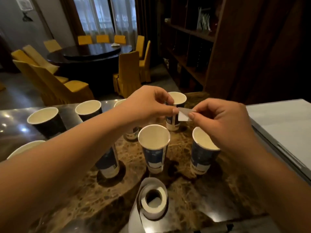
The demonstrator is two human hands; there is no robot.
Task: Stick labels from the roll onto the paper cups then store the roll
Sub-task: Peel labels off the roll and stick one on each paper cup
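Observation:
Several dark blue paper cups stand upright on the marble counter (181,185). One cup (154,147) is in the middle, another (202,152) to its right, one (176,100) farther back. Above them my left hand (148,103) and my right hand (222,121) hold one small white label (184,114) between them, each pinching an end with thumb and fingertip. The label roll (153,202) lies on the counter near the front edge, hole upward, with a loose strip of backing curling round it.
More cups stand at the left, one (44,119) and one (88,109) on the dark counter part. A white surface (284,128) lies at the right. Behind are a wooden shelf (198,47), a round table (90,51) and yellow chairs.

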